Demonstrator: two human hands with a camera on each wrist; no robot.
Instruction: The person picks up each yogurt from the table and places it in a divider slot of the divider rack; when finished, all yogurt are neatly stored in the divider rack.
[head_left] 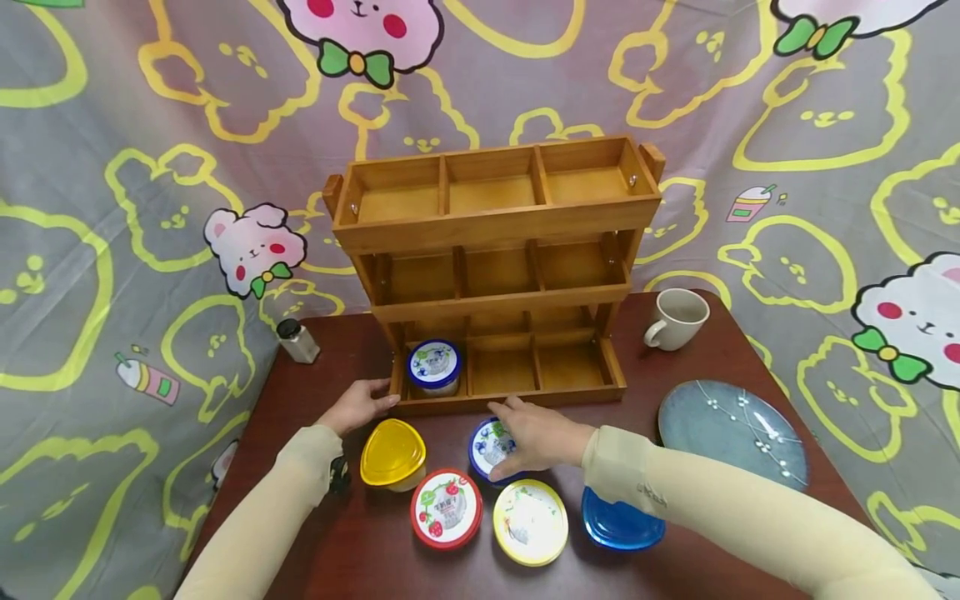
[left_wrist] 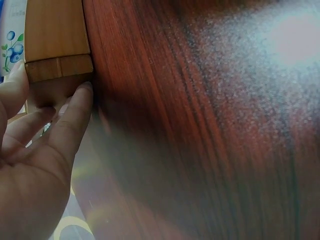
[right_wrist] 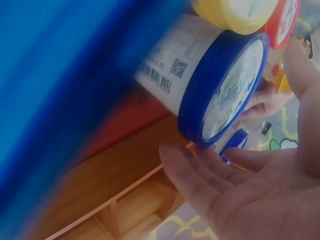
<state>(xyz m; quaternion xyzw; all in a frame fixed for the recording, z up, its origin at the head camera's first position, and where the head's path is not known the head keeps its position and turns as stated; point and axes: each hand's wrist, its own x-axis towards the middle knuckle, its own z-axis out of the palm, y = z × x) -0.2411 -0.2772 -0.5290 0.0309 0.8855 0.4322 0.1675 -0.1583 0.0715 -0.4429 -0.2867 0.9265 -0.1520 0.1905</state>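
Note:
My left hand (head_left: 356,406) is at the lower left front corner of the three-tier wooden shelf (head_left: 498,221). Its thumb and fingers grip the corner from two sides, seen close up in the left wrist view. A blue-lidded tub with blueberry print (head_left: 489,446) stands on the table before the shelf. Over it reaches my right hand (head_left: 543,435), thumb and fingers spread around the lid (right_wrist: 235,90) without closing on it. Another blue-lidded tub (head_left: 434,367) sits in the bottom tier's left compartment.
Near the hands are a yellow-lidded container (head_left: 393,454), a red-lidded tub (head_left: 447,508), a pale-yellow-lidded tub (head_left: 531,522) and a blue-lidded container (head_left: 622,521). A plate (head_left: 731,433) and mug (head_left: 677,319) stand right, a black-capped shaker (head_left: 297,341) left. Patterned cloth (head_left: 247,167) hangs behind.

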